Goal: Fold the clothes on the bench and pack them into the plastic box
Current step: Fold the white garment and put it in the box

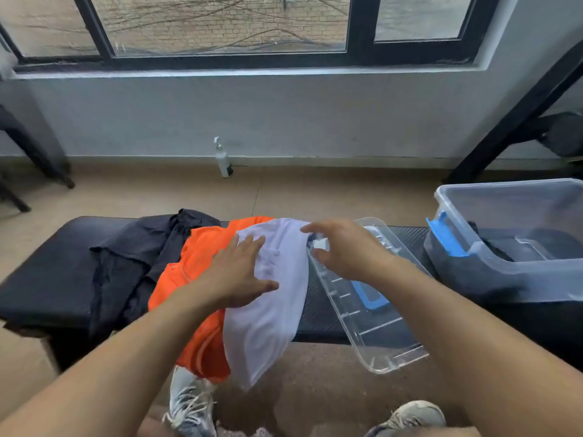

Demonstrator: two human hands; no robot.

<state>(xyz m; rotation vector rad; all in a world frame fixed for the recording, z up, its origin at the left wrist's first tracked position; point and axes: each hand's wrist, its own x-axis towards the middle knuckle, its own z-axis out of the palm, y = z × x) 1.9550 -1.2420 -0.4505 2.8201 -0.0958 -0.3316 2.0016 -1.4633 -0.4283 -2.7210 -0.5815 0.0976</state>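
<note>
Both hands work over the clothes: the left hand (243, 272) lies flat with spread fingers on the white garment (271, 310), while the right hand (344, 247), fingers loosely curved and grasping nothing, hovers at the garment's far right edge. Beneath it lie an orange garment (195, 263) and, further left, a black one (135, 250) on the dark surface (47, 279). Just right rests a clear lid (372, 326); the plastic box (511, 238) stands far right.
</note>
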